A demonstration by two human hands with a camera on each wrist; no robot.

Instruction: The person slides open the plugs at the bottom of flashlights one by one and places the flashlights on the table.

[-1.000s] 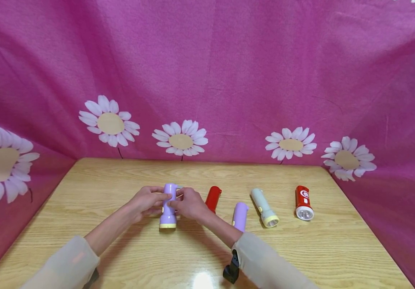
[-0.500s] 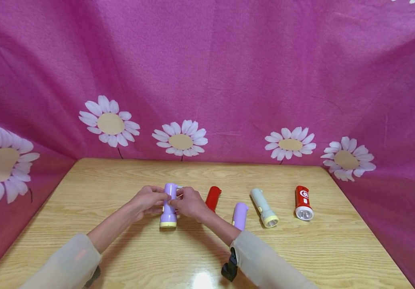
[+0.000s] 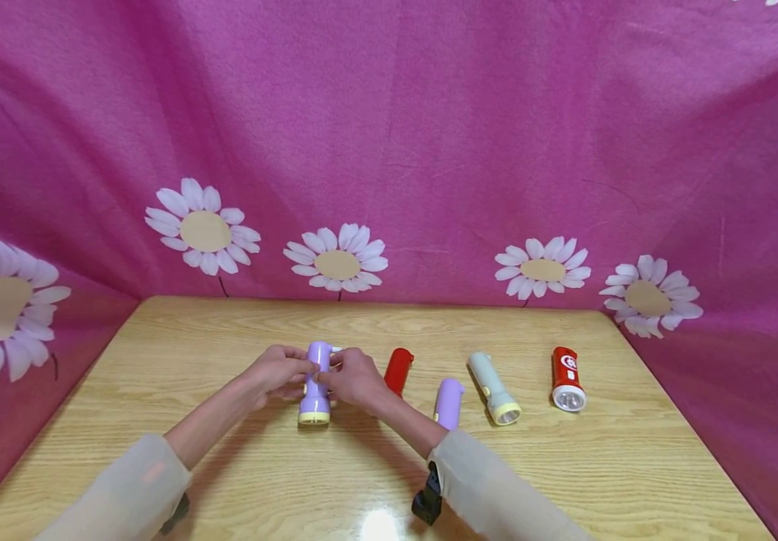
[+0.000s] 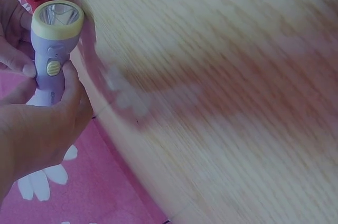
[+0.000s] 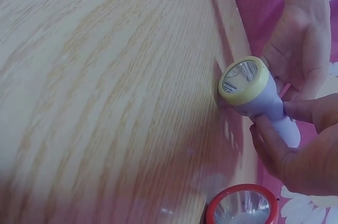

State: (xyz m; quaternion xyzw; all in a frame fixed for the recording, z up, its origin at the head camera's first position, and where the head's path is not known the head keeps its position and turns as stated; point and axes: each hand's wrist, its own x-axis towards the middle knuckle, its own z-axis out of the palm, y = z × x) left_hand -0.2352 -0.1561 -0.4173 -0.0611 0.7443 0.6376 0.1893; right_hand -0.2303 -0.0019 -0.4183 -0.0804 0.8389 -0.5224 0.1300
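Note:
A purple flashlight point(image 3: 315, 402) with a pale yellow rim is held between both hands, its lens end toward the person. My left hand point(image 3: 280, 373) grips it from the left, fingers and thumb around the barrel. From the other side, my right hand point(image 3: 356, 378) pinches the barrel with thumb and fingers. The left wrist view shows a yellow ribbed switch point(image 4: 53, 67) between the fingertips, below the clear lens point(image 4: 59, 15). In the right wrist view, the yellow rim point(image 5: 245, 97) faces the camera close above the wood. The barrel's middle is partly covered by fingers.
Right of the hands lie a red flashlight point(image 3: 398, 370), a second purple flashlight point(image 3: 449, 403) partly behind the right forearm, a grey-green flashlight point(image 3: 492, 385) and a red flashlight with a white rim point(image 3: 567, 376). Pink flowered cloth point(image 3: 429, 150) surrounds the wooden table point(image 3: 280, 481).
Both hands keep their hold on the purple flashlight almost in place. Its yellow end has tipped up slightly, so a little of the lens shows. The other flashlights lie as before.

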